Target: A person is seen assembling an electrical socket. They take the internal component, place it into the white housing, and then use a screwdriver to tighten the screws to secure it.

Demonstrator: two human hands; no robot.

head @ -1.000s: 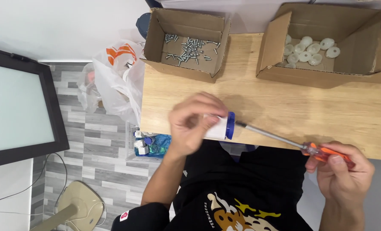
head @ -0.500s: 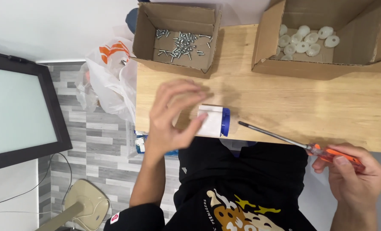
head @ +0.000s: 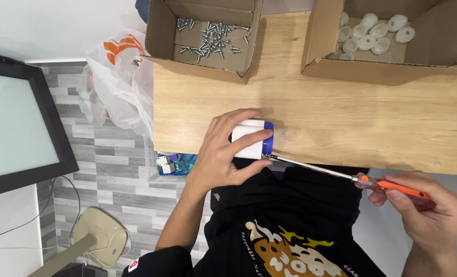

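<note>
Wooden table (head: pixel 341 118) — left hand (head: pixel 223 154) fingers clasp white-blue block (head: pixel 251 138), right hand (head: pixel 425 210) grips screwdriver (head: pixel 341 174), tip hidden

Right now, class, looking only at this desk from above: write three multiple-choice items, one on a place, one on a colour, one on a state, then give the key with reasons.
1. Where do the loose screws lie?
A. in the left cardboard box
B. on the floor
C. in the plastic bag

2. What colour is the screwdriver handle?
A. green
B. orange
C. black

3. What is the left hand doing?
A. resting flat on the desk
B. reaching into a box
C. gripping the white and blue part

Key: A, the screws sit inside the left box; B, the handle in the right hand is orange; C, the fingers wrap the part at the desk's near edge, with the screwdriver's tip against it.
</note>
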